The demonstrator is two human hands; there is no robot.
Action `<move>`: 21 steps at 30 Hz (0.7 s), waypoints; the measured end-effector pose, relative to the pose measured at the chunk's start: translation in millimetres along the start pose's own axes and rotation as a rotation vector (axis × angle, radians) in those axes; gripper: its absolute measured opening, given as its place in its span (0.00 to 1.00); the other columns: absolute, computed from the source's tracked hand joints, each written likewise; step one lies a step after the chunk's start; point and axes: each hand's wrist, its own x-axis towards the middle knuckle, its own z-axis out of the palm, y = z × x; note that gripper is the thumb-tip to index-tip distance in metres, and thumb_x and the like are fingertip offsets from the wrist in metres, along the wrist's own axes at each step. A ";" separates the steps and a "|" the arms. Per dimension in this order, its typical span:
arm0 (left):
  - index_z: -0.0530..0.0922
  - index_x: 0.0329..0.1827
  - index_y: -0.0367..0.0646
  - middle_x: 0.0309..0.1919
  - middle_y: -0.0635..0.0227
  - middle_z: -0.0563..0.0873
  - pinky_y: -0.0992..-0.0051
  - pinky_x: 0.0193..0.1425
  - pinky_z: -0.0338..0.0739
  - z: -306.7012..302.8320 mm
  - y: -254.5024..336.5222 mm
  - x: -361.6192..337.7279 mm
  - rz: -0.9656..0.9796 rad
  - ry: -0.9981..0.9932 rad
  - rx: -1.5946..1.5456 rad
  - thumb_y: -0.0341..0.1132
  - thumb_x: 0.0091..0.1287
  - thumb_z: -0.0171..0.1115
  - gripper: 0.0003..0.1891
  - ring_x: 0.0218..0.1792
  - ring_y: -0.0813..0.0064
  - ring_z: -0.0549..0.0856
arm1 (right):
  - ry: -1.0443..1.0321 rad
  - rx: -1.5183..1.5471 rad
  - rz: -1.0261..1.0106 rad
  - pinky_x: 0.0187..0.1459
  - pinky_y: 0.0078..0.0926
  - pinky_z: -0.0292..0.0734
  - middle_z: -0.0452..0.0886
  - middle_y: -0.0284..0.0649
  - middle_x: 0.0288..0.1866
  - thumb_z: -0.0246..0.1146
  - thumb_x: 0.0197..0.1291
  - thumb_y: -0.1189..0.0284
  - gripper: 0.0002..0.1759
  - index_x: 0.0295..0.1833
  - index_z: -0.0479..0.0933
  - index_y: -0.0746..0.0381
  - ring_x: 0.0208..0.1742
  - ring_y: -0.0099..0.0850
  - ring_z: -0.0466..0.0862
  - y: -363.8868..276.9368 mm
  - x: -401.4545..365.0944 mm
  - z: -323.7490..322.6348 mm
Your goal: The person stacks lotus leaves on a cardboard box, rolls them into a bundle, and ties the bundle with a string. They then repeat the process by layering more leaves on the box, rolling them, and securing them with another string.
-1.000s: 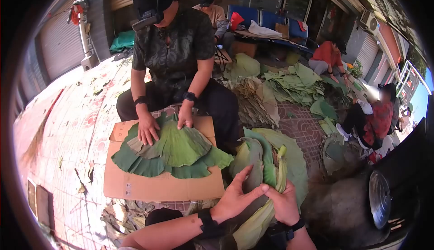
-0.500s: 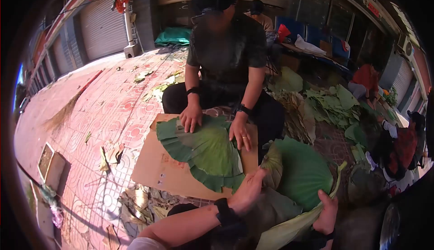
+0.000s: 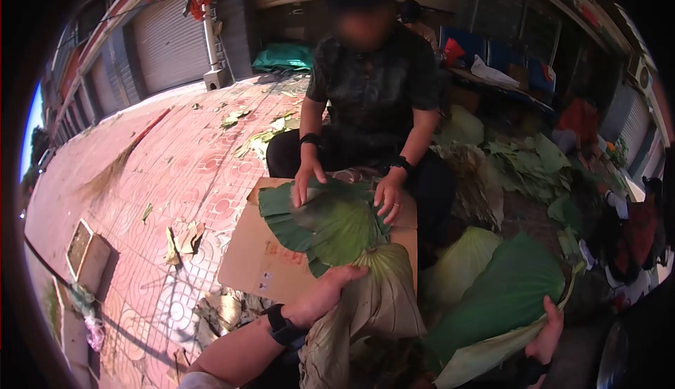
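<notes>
Red patterned paving (image 3: 176, 171) runs far and left to grey shuttered shopfronts (image 3: 165, 44), and a wide heap of green leaves (image 3: 524, 164) lies at the far right. A person in a dark shirt (image 3: 373, 87) sits opposite on the far side of a flat sheet of cardboard (image 3: 260, 262), which serves as the surface on the paving. Both of that person's hands, one (image 3: 306, 174) to the left and one (image 3: 389, 199) to the right, press flat on a fan of overlapping green leaves (image 3: 330, 224) spread over the cardboard. At the near right a large green leaf (image 3: 506, 294) is folded over on itself, and the right hand (image 3: 547, 334) is closed around its near edge, fingers curled over the fold. Beside it to the left, a pale folded leaf (image 3: 387, 290) shows its ribbed underside and overlaps the near edge of the fan. The left hand (image 3: 323, 296) rests on the upper left edge of this leaf with fingers bent; I cannot tell whether the thumb pinches underneath. Both leaves look light, thin and floppy, likely to tear along the ribs or crease if pulled hard. A hold on a folded edge or near the centre where the ribs meet should be firmer than one on the single-layer rim. Dry leaf scraps (image 3: 183, 238) lie on the paving to the left of the cardboard, and a dark wristband (image 3: 281, 326) sits on the left wrist.
</notes>
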 end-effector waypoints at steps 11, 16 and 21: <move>0.73 0.55 0.38 0.45 0.60 0.83 0.69 0.50 0.80 -94.0 5.9 38.0 0.413 0.515 -0.324 0.49 0.72 0.48 0.22 0.42 0.69 0.84 | 0.010 -0.007 0.012 0.59 0.33 0.71 0.77 0.43 0.59 0.61 0.59 0.72 0.26 0.63 0.69 0.67 0.57 0.35 0.77 7.3 -0.7 4.1; 0.72 0.56 0.38 0.44 0.59 0.83 0.66 0.48 0.81 -95.1 -3.0 56.6 0.443 0.545 -0.309 0.50 0.72 0.48 0.23 0.42 0.68 0.84 | -0.022 -0.010 -0.017 0.57 0.33 0.73 0.79 0.41 0.55 0.62 0.59 0.71 0.23 0.60 0.72 0.66 0.54 0.33 0.79 4.5 -0.8 9.7; 0.71 0.58 0.38 0.46 0.58 0.82 0.66 0.48 0.81 -95.0 -11.3 75.7 0.483 0.543 -0.307 0.49 0.73 0.47 0.23 0.44 0.66 0.84 | -0.021 -0.029 -0.028 0.57 0.32 0.73 0.80 0.41 0.54 0.62 0.58 0.72 0.23 0.59 0.72 0.66 0.53 0.33 0.80 0.5 -3.2 6.0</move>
